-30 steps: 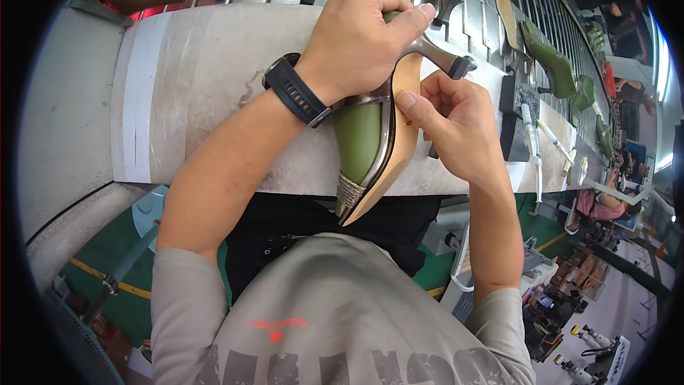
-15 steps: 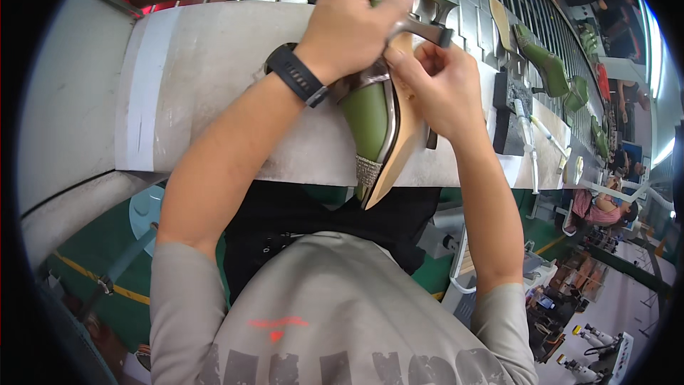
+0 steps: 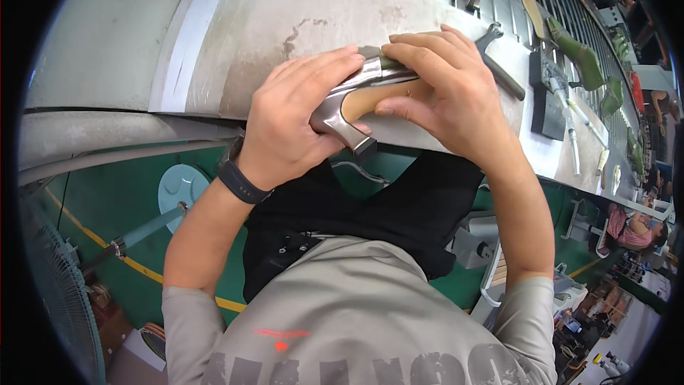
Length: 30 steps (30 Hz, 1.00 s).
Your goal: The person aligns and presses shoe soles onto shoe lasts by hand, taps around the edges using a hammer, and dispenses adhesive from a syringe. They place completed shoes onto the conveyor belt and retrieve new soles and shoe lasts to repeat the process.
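Note:
A green high-heeled shoe (image 3: 369,100) lies sideways between my hands above the near edge of the worktable. Its tan sole and shiny metallic heel face me, with the dark heel tip pointing down toward me. My left hand (image 3: 288,117) is wrapped round the heel end. Over the forepart, my right hand (image 3: 459,89) curls its fingers across the green upper, with the thumb against the sole. The toe is hidden under the right hand. Just beyond that hand, a dark-handled metal tool (image 3: 504,75), shaped somewhat like a hammer, rests on the table.
A black block (image 3: 547,103) and thin white brush-like tools (image 3: 572,128) lie to the right on the worktable (image 3: 242,43). Along the far side runs a roller conveyor with green shoes (image 3: 581,57) and loose tan soles (image 3: 531,11). A light blue stool (image 3: 184,189) stands below left.
The shoe has turned from toe toward me to lying sideways, and has come closer to me. My left hand has moved down onto the heel; my right hand now covers the forepart.

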Each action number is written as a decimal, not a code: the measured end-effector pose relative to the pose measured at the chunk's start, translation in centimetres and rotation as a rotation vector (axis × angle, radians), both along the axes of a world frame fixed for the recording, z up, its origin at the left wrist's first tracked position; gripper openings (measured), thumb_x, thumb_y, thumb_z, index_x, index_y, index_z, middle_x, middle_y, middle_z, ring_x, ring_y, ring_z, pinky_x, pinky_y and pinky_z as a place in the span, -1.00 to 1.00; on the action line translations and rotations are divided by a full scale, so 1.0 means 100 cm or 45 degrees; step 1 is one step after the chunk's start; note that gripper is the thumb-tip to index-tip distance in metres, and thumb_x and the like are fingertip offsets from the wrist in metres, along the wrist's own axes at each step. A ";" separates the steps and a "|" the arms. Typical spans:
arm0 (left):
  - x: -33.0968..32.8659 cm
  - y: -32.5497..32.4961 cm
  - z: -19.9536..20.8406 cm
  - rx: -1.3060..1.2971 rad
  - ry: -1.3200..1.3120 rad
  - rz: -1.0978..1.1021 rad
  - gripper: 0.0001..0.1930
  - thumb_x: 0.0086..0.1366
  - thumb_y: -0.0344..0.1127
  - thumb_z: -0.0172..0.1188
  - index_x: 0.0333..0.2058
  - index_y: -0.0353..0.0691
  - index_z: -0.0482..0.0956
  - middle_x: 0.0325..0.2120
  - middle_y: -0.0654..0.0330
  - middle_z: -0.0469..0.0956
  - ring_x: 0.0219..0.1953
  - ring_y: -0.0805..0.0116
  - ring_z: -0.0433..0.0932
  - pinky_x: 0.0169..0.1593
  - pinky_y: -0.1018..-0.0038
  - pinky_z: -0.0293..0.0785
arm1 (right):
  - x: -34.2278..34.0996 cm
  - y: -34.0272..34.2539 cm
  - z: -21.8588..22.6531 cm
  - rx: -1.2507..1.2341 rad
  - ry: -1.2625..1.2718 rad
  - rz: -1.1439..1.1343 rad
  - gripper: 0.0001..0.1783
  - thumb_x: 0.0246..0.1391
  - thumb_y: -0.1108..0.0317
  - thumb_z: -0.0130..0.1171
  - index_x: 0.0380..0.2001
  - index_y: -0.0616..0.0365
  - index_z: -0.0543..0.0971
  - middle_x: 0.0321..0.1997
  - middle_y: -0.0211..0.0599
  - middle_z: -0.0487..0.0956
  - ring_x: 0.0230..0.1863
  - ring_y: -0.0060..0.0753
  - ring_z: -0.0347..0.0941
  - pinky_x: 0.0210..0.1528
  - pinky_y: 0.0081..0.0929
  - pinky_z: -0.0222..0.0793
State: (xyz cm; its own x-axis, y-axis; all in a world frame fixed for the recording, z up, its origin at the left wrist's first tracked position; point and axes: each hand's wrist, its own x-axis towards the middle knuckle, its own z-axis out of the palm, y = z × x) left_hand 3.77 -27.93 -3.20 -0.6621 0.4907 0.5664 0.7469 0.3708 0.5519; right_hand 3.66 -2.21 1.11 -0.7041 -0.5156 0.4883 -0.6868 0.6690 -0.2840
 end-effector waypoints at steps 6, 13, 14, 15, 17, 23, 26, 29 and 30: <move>-0.001 0.005 -0.007 0.029 -0.019 -0.017 -0.30 0.10 -0.31 0.65 0.23 -0.30 0.61 0.24 -0.06 0.62 0.25 0.02 0.63 0.31 0.24 0.56 | -0.004 -0.002 -0.011 0.008 0.149 0.029 -0.44 -0.10 0.03 0.56 -0.06 0.09 0.72 -0.09 -0.36 0.74 -0.08 -0.22 0.65 0.20 -0.16 0.46; 0.000 0.008 -0.009 0.035 -0.014 -0.004 -0.35 0.10 -0.33 0.64 0.18 -0.29 0.65 0.18 -0.06 0.67 0.23 0.02 0.66 0.30 0.22 0.58 | -0.005 -0.001 -0.014 -0.015 0.149 0.027 -0.50 -0.09 0.02 0.55 -0.11 0.07 0.75 -0.13 -0.39 0.76 -0.13 -0.25 0.66 0.12 -0.19 0.50; -0.001 0.009 -0.010 0.037 -0.015 -0.009 -0.35 0.10 -0.33 0.64 0.18 -0.29 0.65 0.18 -0.06 0.67 0.23 0.02 0.66 0.30 0.22 0.58 | -0.005 -0.001 -0.014 -0.023 0.148 0.029 -0.50 -0.08 0.03 0.54 -0.11 0.07 0.75 -0.13 -0.41 0.77 -0.13 -0.27 0.67 0.09 -0.20 0.50; 0.000 0.009 -0.010 0.043 -0.009 -0.001 -0.36 0.09 -0.34 0.64 0.17 -0.28 0.65 0.16 -0.05 0.68 0.22 0.01 0.66 0.31 0.21 0.57 | -0.005 -0.001 -0.015 -0.034 0.146 0.035 -0.51 -0.07 0.03 0.54 -0.12 0.06 0.75 -0.13 -0.43 0.77 -0.14 -0.29 0.67 0.07 -0.22 0.51; 0.000 0.009 -0.011 0.050 -0.005 0.004 -0.37 0.09 -0.36 0.64 0.17 -0.28 0.66 0.15 -0.05 0.69 0.22 0.00 0.66 0.31 0.19 0.56 | -0.004 -0.003 -0.015 -0.036 0.148 0.027 -0.53 -0.07 0.03 0.54 -0.12 0.05 0.75 -0.13 -0.45 0.77 -0.15 -0.31 0.67 0.05 -0.24 0.51; 0.002 0.009 -0.020 0.050 0.057 0.026 -0.40 0.10 -0.35 0.63 0.14 -0.25 0.66 0.11 -0.03 0.72 0.20 0.00 0.69 0.35 0.05 0.50 | 0.002 -0.005 -0.012 -0.025 0.098 0.011 -0.54 -0.08 0.10 0.56 -0.13 0.09 0.76 -0.11 -0.39 0.79 -0.13 -0.30 0.68 -0.02 -0.29 0.51; 0.003 0.011 -0.024 0.060 0.106 0.044 -0.40 0.10 -0.34 0.63 0.13 -0.22 0.66 0.10 -0.02 0.73 0.18 0.02 0.70 0.35 0.01 0.48 | 0.003 -0.005 -0.010 -0.029 0.033 0.027 -0.53 -0.10 0.16 0.58 -0.13 0.18 0.78 -0.11 -0.26 0.80 -0.11 -0.22 0.71 -0.05 -0.29 0.53; 0.003 0.013 -0.027 0.073 0.130 0.049 -0.42 0.13 -0.31 0.63 0.14 -0.22 0.65 0.10 -0.01 0.73 0.18 0.02 0.70 0.34 0.01 0.48 | 0.001 -0.005 -0.005 -0.023 0.004 0.033 -0.57 -0.11 0.20 0.59 -0.17 0.20 0.79 -0.14 -0.25 0.80 -0.13 -0.22 0.71 -0.08 -0.29 0.55; 0.002 0.013 -0.029 0.072 0.145 0.042 -0.42 0.14 -0.29 0.62 0.14 -0.22 0.65 0.10 -0.02 0.72 0.18 0.02 0.70 0.34 0.00 0.48 | 0.001 -0.005 -0.004 -0.023 -0.017 0.036 -0.58 -0.12 0.22 0.59 -0.19 0.21 0.79 -0.15 -0.25 0.80 -0.14 -0.22 0.71 -0.11 -0.29 0.57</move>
State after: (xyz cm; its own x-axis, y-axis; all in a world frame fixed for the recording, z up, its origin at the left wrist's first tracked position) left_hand 3.98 -26.67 -6.11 -0.6071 0.4347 0.6652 0.7940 0.3669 0.4848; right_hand 3.75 -2.75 0.67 -0.6959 -0.5266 0.4883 -0.7015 0.6439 -0.3054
